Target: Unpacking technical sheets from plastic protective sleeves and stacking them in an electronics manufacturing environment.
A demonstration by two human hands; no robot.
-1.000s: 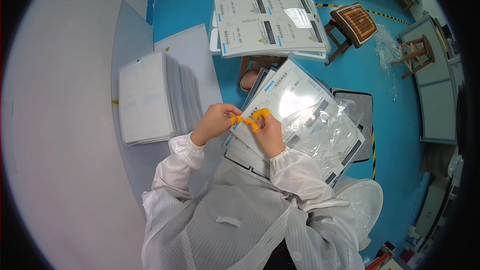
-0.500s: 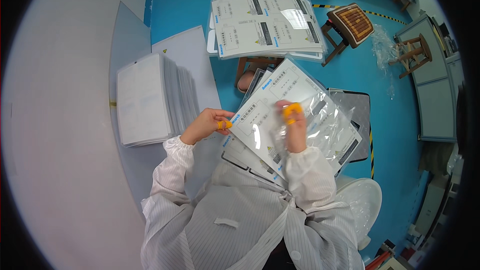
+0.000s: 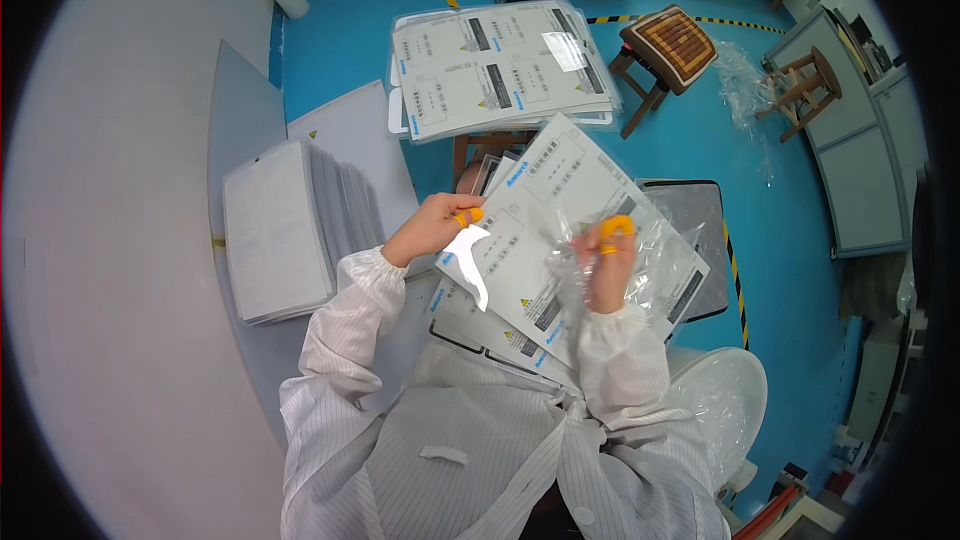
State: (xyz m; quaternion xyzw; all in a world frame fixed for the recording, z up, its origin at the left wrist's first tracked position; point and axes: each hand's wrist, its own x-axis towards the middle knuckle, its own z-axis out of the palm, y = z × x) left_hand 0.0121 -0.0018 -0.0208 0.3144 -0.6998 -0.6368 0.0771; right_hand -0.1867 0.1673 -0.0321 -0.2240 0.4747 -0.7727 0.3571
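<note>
My left hand (image 3: pixel 430 228), a yellow finger cot on one finger, pinches the left edge of a white printed panel (image 3: pixel 525 250) lying tilted over my lap. My right hand (image 3: pixel 608 275), also with a yellow finger cot, closes on clear plastic film (image 3: pixel 650 275). This film is crumpled and lies across the right part of the panel. Bright glare covers the panel's surface near my left hand. Beneath it, more printed sheets (image 3: pixel 455 315) stick out toward my body.
A pile of similar printed sheets (image 3: pixel 450 60) rests on a stool ahead. On the left, a thick stack of white sheets (image 3: pixel 275 235) stands on a grey board. A cushioned stool (image 3: pixel 668 50), a small wooden stool (image 3: pixel 805 90) and a white bin (image 3: pixel 755 395) holding clear plastic are to the right.
My right hand has moved rightward over the panel, with the film more bunched about it. My left hand stays at the panel's edge. The whole view has shifted slightly.
</note>
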